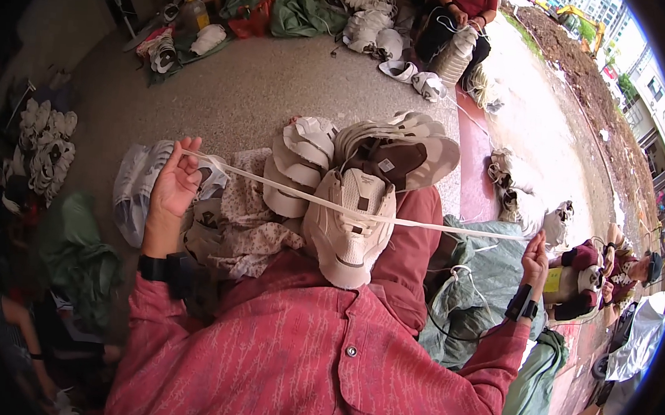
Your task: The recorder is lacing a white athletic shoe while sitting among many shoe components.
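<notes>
A long white shoelace [439, 228] is stretched nearly straight between my two raised hands. My left hand [176, 180] pinches one end, out to the left of my lap. The other end is in the closed fingers of my right hand [535, 260], lower and far out to the right. Midway, the lace crosses the front of a beige shoe upper [338, 235] lying toe toward me on my lap; whether it runs through the eyelets I cannot tell. Behind that upper, more nested beige uppers [429, 149] fan out, and curved pale pieces [301, 155] are stacked to their left.
Patterned cloth [254, 225] and a clear bag of uppers [137, 186] lie left of my lap. Green sacking [474, 279] bunches at my right. Across the floor, a person [469, 16] sits handling cord above stacked uppers; another person [614, 266] sits far right.
</notes>
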The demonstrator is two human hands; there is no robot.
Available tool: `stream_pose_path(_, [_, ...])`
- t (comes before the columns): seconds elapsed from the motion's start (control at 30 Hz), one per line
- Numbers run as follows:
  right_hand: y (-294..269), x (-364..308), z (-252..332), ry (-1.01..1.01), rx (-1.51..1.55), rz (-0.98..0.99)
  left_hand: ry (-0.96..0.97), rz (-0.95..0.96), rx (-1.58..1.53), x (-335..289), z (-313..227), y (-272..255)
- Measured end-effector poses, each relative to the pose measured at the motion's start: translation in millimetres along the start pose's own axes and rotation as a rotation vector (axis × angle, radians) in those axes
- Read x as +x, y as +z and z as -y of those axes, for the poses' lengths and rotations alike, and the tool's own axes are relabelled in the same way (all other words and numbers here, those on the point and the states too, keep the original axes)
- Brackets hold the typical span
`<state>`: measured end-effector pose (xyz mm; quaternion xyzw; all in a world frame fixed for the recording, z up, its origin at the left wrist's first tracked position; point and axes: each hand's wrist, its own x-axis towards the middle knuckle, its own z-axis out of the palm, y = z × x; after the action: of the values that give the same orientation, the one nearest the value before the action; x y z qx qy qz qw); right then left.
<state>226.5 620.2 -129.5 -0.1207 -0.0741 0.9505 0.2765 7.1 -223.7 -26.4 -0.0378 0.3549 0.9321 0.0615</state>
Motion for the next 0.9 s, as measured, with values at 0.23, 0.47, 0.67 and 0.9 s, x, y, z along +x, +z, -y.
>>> stream_pose_path(0.23, [96,-8,-63,-0.107,-0.221,0.533,0.069,0.037,-0.015,-7,-25,-2])
stream_pose_path(0.47, [-63,38,7,0.177,0.036,-0.264,0.070,-0.154,0.050,7,-29,-29])
stream_pose_path(0.67, [-157,-39,-74,0.017,-0.534,-0.050,-0.245,-0.180,1.373,3,-15,-9])
stream_pose_path(0.9, [107,-106,-275,0.058,-1.070,0.043,0.170,0.481,1.405,-7,39,109])
